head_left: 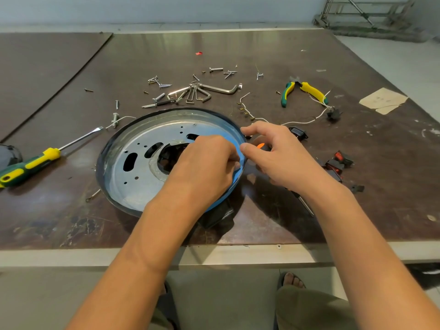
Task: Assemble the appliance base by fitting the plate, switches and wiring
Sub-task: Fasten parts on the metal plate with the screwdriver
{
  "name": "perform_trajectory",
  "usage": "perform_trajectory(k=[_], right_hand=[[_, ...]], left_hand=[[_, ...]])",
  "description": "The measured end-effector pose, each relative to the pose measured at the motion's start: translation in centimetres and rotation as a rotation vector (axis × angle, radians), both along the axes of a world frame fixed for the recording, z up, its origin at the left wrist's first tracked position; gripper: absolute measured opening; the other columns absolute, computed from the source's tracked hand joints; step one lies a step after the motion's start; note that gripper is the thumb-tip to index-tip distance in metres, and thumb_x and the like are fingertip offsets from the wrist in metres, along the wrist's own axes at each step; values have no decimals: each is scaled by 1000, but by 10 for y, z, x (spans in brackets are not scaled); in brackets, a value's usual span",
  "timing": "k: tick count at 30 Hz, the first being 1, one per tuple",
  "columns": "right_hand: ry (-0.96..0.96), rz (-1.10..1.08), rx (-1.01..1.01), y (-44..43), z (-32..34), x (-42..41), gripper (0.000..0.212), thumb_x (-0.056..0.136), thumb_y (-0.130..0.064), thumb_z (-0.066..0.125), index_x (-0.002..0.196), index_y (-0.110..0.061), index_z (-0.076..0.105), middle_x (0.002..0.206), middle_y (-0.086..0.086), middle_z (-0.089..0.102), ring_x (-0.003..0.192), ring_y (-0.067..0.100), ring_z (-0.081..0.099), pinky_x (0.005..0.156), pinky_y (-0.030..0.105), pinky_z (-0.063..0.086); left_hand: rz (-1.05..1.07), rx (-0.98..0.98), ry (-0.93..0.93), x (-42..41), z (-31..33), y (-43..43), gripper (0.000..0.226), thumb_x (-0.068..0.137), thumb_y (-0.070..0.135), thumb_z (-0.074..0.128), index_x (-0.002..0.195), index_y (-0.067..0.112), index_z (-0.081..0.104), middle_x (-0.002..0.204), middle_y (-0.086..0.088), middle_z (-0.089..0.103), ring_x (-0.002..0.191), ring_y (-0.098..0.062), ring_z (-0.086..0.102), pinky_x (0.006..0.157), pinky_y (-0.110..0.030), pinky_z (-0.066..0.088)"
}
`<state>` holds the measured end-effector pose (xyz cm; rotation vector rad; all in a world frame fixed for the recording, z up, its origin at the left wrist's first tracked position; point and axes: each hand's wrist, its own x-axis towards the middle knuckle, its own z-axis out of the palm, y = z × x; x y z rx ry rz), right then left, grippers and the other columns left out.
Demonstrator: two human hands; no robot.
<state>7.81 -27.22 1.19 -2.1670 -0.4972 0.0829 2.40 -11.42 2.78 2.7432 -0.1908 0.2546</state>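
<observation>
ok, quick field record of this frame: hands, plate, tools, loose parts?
left hand: over the plate's right side, fingers curled at its rim; grip hidden
right hand: just outside that rim; orange part under it, hold unclear
plate: round metal, blue edge, slotted, over a black base
screwdriver: left of plate, untouched
pliers: far right, white wire beside them
hex keys, screws: beyond plate
switches: loose, right of right hand
</observation>
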Motion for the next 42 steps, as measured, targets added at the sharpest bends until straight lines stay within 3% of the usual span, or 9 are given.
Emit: perform_trajectory(k=[7,12,15,24,26,31,33,38,42], right_hand=[[0,9,-2,0,1,0,34,97,-31,61,131,-27,60,91,-11,62,63,5,53,57,22,43],[3,18,10,-1,0,0,33,97,-32,61,129,-27,60,90,-9,65,63,5,55,60,24,46],[-11,18,-4,-1,-1,1,34,97,-32,61,130,-27,60,87,-10,62,62,1,57,62,25,50],[13,38,-42,-3,0,0,35,97,-37,60,132,-31,57,86,-13,64,59,1,57,57,20,43],[-2,45,-22,-5,3,0,29,96,-37,63,125,-30,61,73,-13,66,55,-1,61,56,16,41],[-73,-101,416,-9,18,-1,11,95,-31,66,91,-21,66,46,-13,47,41,7,38,41,21,31],[7,-56,631,-9,28,-2,5,95,-21,61,97,-18,58,53,-2,46,44,19,38,41,24,31],[129,67,1141,-12,56,-2,42,75,5,35,114,-7,43,79,9,49,66,23,46,59,34,44],[-1,116,1148,-1,55,-7,32,87,11,37,113,-5,44,90,8,50,74,20,49,68,36,46]], left_hand=[[10,39,-40,0,-2,3,24,95,38,61,90,21,78,77,2,69,69,-13,62,70,-32,54],[46,-160,-26,-1,0,11,21,94,28,64,113,23,73,98,5,73,88,-10,64,83,-28,52],[35,-144,-7,-1,0,10,12,92,31,68,100,27,75,86,11,66,75,-2,57,69,-16,43],[22,-38,-21,-3,2,4,14,88,25,65,88,25,79,81,4,71,74,-12,64,72,-31,56],[40,-39,-14,-3,3,6,17,89,23,62,86,23,78,83,2,73,75,-16,65,74,-34,55],[-35,1,105,-4,6,16,18,91,25,65,103,25,79,109,11,71,87,-10,61,80,-25,46],[-67,-17,147,-5,8,21,20,91,29,68,108,25,77,114,13,67,89,-7,58,79,-21,41],[-112,-29,160,-9,8,24,26,93,31,67,119,28,72,119,11,63,105,-11,59,86,-21,40],[-132,-45,159,-12,6,23,27,96,28,63,121,28,71,118,8,61,105,-12,58,88,-22,39]])
